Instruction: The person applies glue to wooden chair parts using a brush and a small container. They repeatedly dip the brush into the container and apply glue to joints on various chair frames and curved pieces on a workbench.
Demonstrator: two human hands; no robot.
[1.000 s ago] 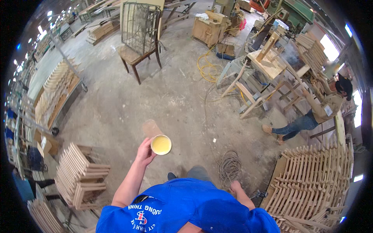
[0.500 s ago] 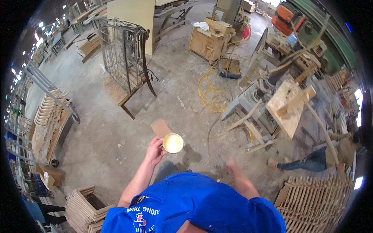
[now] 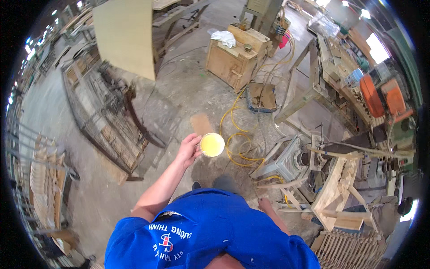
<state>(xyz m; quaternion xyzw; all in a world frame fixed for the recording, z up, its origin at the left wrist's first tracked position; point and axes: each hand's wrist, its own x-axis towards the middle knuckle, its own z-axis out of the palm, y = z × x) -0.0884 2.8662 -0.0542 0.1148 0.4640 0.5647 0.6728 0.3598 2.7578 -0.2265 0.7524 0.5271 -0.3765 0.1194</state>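
- The left hand [image 3: 189,150] is holding a cup [image 3: 212,144] out in front of the body, above the concrete floor [image 3: 179,96].
- The fingers [image 3: 195,140] are curling round the cup's left side, pinching it by the wall; the cup is sitting to the right of the palm.
- The cup is standing upright, its long axis running vertical, mouth pointing up toward the camera, with yellow liquid [image 3: 211,145] showing inside.
- The right hand [image 3: 265,205] is hanging low by the hip, well apart from the cup; I cannot tell whether its fingers are spread or closed.
- So the left hand is the 1 on the cup, the right is far off and free.
- Directly below and right of the cup a yellow hose [image 3: 237,143] is coiling across the floor.
- Further ahead a wooden cabinet [image 3: 233,60] is standing with a white cloth [image 3: 223,37] on top.
- A metal rack [image 3: 105,119] is lying off to the left.
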